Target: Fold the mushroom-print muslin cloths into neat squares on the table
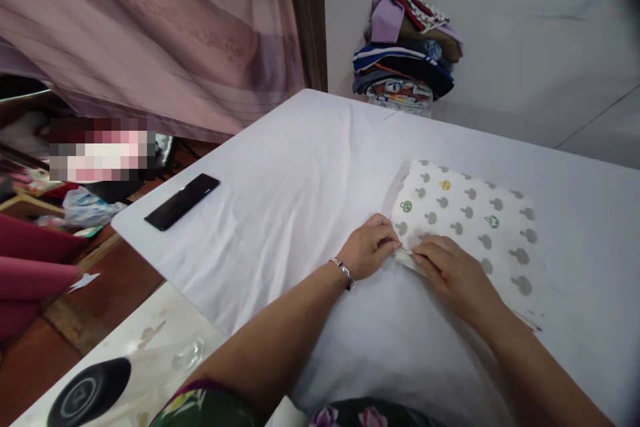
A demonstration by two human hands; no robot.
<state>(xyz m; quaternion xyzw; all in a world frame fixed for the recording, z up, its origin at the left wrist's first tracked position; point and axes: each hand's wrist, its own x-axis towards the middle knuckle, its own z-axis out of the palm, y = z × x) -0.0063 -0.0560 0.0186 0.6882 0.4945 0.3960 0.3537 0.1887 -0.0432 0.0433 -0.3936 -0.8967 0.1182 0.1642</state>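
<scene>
A stack of white fabric with grey mushroom prints and a few green and yellow ones (470, 213) lies on the white-covered table (280, 167). At its near left corner, my left hand (369, 243) is closed, thumb and fingers pinching the fabric edge. Close beside it, my right hand (450, 270) pinches the same near edge, its forearm crossing over the fabric's lower part. Thin layers show along that edge between the two hands. Exactly how many layers each hand grips is hidden by the fingers.
A black phone (183, 201) rests near the table's left edge. Folded clothes (407, 47) are piled beyond the far edge by the wall. A pink curtain (200, 33) hangs at the back left. A dark round object (90, 390) sits at the lower left.
</scene>
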